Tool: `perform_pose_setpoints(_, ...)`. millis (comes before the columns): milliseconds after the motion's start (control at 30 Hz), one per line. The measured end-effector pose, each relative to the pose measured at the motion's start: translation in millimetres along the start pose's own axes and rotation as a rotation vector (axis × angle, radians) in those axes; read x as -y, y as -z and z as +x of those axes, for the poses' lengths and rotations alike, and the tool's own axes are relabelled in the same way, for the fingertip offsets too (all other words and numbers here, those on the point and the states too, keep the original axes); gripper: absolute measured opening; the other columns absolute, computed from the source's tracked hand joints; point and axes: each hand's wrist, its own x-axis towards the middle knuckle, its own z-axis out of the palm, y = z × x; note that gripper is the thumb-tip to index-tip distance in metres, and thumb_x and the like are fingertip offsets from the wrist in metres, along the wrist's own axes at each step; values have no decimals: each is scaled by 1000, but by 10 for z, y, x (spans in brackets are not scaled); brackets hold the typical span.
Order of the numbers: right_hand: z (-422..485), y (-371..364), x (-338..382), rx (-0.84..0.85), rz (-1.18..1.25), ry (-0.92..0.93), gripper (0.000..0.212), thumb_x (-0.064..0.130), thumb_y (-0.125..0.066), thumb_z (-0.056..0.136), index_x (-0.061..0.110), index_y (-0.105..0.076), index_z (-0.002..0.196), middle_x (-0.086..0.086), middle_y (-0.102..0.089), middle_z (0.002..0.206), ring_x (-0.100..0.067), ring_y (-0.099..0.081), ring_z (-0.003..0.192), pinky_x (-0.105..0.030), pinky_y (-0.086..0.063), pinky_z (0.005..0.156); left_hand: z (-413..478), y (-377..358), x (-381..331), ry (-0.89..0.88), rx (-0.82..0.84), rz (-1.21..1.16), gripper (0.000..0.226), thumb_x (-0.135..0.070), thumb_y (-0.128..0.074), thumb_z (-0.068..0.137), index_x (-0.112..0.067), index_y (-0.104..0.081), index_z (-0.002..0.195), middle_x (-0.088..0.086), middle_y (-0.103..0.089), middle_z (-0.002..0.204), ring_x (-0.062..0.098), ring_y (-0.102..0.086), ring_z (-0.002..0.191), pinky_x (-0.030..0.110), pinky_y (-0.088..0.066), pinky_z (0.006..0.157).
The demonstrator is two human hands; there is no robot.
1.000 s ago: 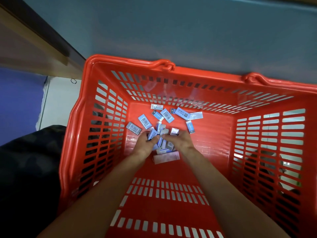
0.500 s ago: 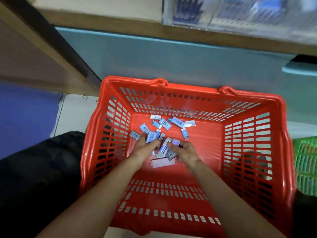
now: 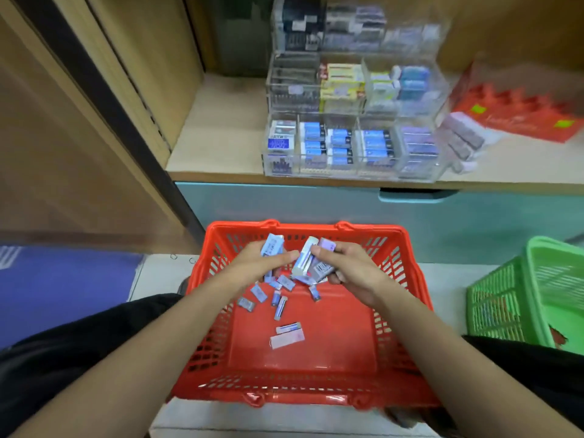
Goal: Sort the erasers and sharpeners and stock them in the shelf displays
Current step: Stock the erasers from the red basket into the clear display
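A bundle of erasers (image 3: 313, 262) is clutched in the curled grip of the right hand (image 3: 354, 275), and blue packets (image 3: 271, 246) in that of the left hand (image 3: 256, 265), near the far rim of the red basket (image 3: 303, 228); loose erasers (image 3: 279, 303) are scattered on its floor, the shelf display (image 3: 347, 147) seen well beyond

From my feed, the basket (image 3: 341, 343) sits centre with erasers (image 3: 279, 306) lying in it; the shelf display (image 3: 357, 172) stands behind it at twelve o'clock, and a second basket (image 3: 499, 305) sits apart at three o'clock.

No print is sharp enough to read; one held eraser (image 3: 322, 267) shows a barcode.
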Motion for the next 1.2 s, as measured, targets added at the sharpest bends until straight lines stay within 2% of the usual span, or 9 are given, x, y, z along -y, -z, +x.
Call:
perform_pose_setpoints(200, -423, -28, 620, 37, -37, 92, 19, 13, -56, 92, 9, -61, 74, 7, -54, 44, 0, -37, 34, -13, -25, 36, -309, -8, -710, -90, 67, 49, 25, -35, -72, 78, -18, -58, 65, -9, -58, 55, 4, -51, 51, 19, -38, 53)
perform_pose_setpoints(367, -691, 65, 984, 24, -31, 179, 21, 15, -56, 92, 9, -61, 73, 7, -51, 46, -1, -31, 36, -14, -24, 38, -449, -46, -1134, -160, 132, 107, 35, -52, -68, 67, -19, -57, 72, -7, -54, 52, 7, -45, 47, 17, -29, 41)
perform_pose_setpoints(467, -744, 90, 1110, 49, -23, 227, 18, 13, -54, 93, 10, -62, 77, 8, -53, 48, 0, -34, 36, -12, -25, 37, -457, -53, -1285, -211, 217, 21, 28, -43, -73, 75, -19, -65, 87, -5, -56, 60, 4, -48, 50, 15, -31, 44)
perform_pose_setpoints(633, -639, 102, 1158, 24, -61, 241, 18, 15, -58, 91, 0, -64, 99, -5, -58, 69, -1, -42, 44, -13, -30, 40, -353, 12, -1405, -189, 193, 73, 19, -38, -77, 75, -24, -67, 66, -2, -59, 56, 11, -48, 51, 26, -30, 51)
perform_pose_setpoints(767, -467, 124, 1207, -34, -117, 254, 11, 18, -62, 89, 9, -62, 95, -4, -61, 74, -8, -48, 50, -16, -34, 41, -192, 32, -1486, -158, 157, 9, 11, -19, -75, 77, -15, -66, 71, -1, -62, 55, 9, -52, 51, 17, -39, 49)
perform_pose_setpoints(867, -369, 181, 1298, -105, -75, 257, 21, 19, -65, 87, 5, -55, 98, -9, -62, 85, -20, -51, 61, -19, -36, 41, -84, 23, -1555, -139, 175, -54, 14, -21, -81, 66, -16, -74, 77, 11, -71, 73, 14, -57, 65, 24, -44, 62)
perform_pose_setpoints(1033, -226, 193, 1361, -198, -45, 331, 21, 19, -61, 88, 1, -53, 97, -33, -55, 99, -25, -53, 68, -23, -42, 43, 93, 28, -1601, -123, 126, -63, 10, -14, -78, 73, -16, -71, 80, -5, -59, 53, 8, -46, 47, 19, -35, 45)
perform_pose_setpoints(1133, -148, 200, 1402, -205, -41, 368, 17, 18, -60, 88, 5, -55, 98, -26, -57, 97, -17, -57, 71, -23, -46, 46, 170, 55, -1655, -89, 110, -104, 20, -16, -84, 67, -12, -70, 79, -8, -57, 50, 4, -47, 45, 14, -35, 44)
perform_pose_setpoints(1200, -119, 201, 1431, -214, -36, 401, 8, 16, -58, 89, 12, -57, 95, -14, -57, 96, -8, -57, 70, -21, -49, 48, 221, 72, -1666, -55, 116, -102, 38, -33, -87, 51, -14, -70, 78, -5, -55, 55, 8, -46, 49, 20, -34, 49)
